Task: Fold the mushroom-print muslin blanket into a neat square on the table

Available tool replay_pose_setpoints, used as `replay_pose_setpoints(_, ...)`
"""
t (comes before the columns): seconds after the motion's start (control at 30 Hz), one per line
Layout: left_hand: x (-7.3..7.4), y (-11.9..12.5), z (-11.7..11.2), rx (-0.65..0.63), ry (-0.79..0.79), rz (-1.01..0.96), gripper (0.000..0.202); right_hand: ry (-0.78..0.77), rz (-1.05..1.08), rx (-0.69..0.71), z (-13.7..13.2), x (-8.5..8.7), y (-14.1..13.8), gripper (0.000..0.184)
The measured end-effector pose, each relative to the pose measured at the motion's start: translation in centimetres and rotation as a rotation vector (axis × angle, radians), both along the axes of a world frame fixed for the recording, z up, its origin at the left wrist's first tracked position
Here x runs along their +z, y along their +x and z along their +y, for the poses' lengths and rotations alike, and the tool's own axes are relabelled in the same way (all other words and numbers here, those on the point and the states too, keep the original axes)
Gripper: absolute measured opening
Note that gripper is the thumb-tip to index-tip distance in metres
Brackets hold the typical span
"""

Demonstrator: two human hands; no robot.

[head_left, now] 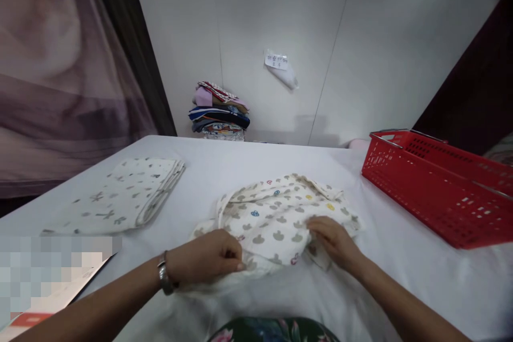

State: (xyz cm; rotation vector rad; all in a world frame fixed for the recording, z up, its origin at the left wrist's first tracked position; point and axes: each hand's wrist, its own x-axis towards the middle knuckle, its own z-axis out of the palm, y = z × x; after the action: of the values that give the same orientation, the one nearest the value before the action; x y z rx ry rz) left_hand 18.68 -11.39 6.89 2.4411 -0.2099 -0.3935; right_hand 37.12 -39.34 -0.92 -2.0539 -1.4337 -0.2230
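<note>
A white cotton cloth [276,214] printed with grey-brown apple or mushroom shapes and a few blue, yellow and pink ones lies crumpled on the white-covered table in front of me. My left hand [212,257] is closed on its near left edge, thumb pressed against the fingers. With the fingers of my right hand [332,239] I pinch its near right edge. A corner of the cloth hangs below the right fingers. Whether it is a garment or a plain sheet I cannot tell.
Left on the table [192,149] lies a folded white patterned cloth [132,192]. A red perforated basket [433,187] with metal handles stands at the right. Behind the far edge rises a stack of folded clothes [219,112] against the wall. A blurred-out screen [60,278] sits near left.
</note>
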Motion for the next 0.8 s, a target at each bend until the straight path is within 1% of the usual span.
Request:
replay_pose_setpoints(0.03,-0.5,-0.1,0.1,-0.005,0.065,0.042,0.037,0.024,0.067,-0.02,0.1,1.2,0.7,0.025)
replay_pose_setpoints(0.07,-0.9,-0.1,0.2,0.023,0.134,0.045,0.041,0.053,0.125,-0.055,0.3,2.7,1.4,0.025)
replay_pose_setpoints(0.1,-1.4,-0.2,0.3,0.076,0.2,0.012,0.041,0.101,0.176,-0.112,0.4,4.2,2.0,0.024)
replay_pose_setpoints(0.17,-2.1,-0.1,0.4,0.213,0.298,-0.111,0.035,0.205,0.249,-0.218,0.6,7.0,2.8,0.024)
replay_pose_setpoints(0.2,-2.3,0.1,0.4,0.278,0.332,-0.174,0.03,0.246,0.273,-0.244,0.8,8.0,2.9,0.024)
replay_pose_setpoints(0.23,-2.6,0.3,0.3,0.33,0.36,-0.228,0.026,0.257,0.293,-0.242,1.0,8.7,2.6,0.025)
replay_pose_setpoints(0.27,-2.8,0.6,0.2,0.365,0.39,-0.274,0.025,0.236,0.305,-0.216,1.2,9.0,2.0,0.026)
replay_pose_setpoints(0.3,-3.1,0.9,0.2,0.388,0.423,-0.32,0.026,0.182,0.311,-0.173,1.5,8.8,1.1,0.025)
replay_pose_setpoints(0.33,-3.4,1.2,0.1,0.393,0.456,-0.367,0.029,0.103,0.305,-0.117,1.8,8.1,-0.1,0.024)
replay_pose_setpoints(0.37,-3.7,1.6,0.1,0.378,0.485,-0.412,0.032,0.008,0.281,-0.066,2.2,7.0,-1.5,0.022)
replay_pose_setpoints(0.4,-4.0,2.0,0.1,0.344,0.51,-0.447,0.035,-0.078,0.246,-0.028,2.5,5.5,-3.0,0.025)
replay_pose_setpoints(0.43,-4.3,2.4,0.2,0.296,0.53,-0.459,0.034,-0.131,0.176,0.016,2.8,3.9,-4.4,0.035)
replay_pose_setpoints(0.47,-4.6,2.8,0.4,0.246,0.548,-0.446,0.029,-0.169,0.093,0.035,3.1,2.3,-5.6,0.04)
replay_pose_setpoints(0.5,-4.6,3.2,0.7,0.208,0.565,-0.418,0.022,-0.194,0.021,0.016,3.3,0.9,-6.5,0.042)
replay_pose_setpoints(0.53,-4.4,3.5,1.0,0.192,0.579,-0.394,0.017,-0.202,-0.03,-0.007,3.4,-0.3,-7.0,0.036)
replay_pose_setpoints(0.57,-3.9,3.8,1.3,0.208,0.591,-0.389,0.018,-0.202,-0.066,-0.033,3.5,-1.0,-7.2,0.028)
replay_pose_setpoints(0.6,-3.1,4.1,1.6,0.246,0.599,-0.41,0.021,-0.198,-0.083,-0.061,3.6,-1.2,-7.0,0.02)
replay_pose_setpoints(0.63,-2.0,4.3,1.8,0.295,0.6,-0.466,0.024,-0.195,-0.088,-0.088,3.5,-0.8,-6.5,0.014)
replay_pose_setpoints(0.67,-0.7,4.5,2.0,0.349,0.595,-0.548,0.026,-0.194,-0.09,-0.117,3.4,0.0,-5.8,0.015)
replay_pose_setpoints(0.7,0.9,4.6,2.1,0.376,0.583,-0.643,0.027,-0.196,-0.093,-0.15,3.2,1.2,-4.8,0.017)
replay_pose_setpoints(0.8,6.1,4.8,2.1,0.43,0.515,-0.979,0.028,-0.149,-0.162,-0.301,2.7,5.8,-1.5,0.018)
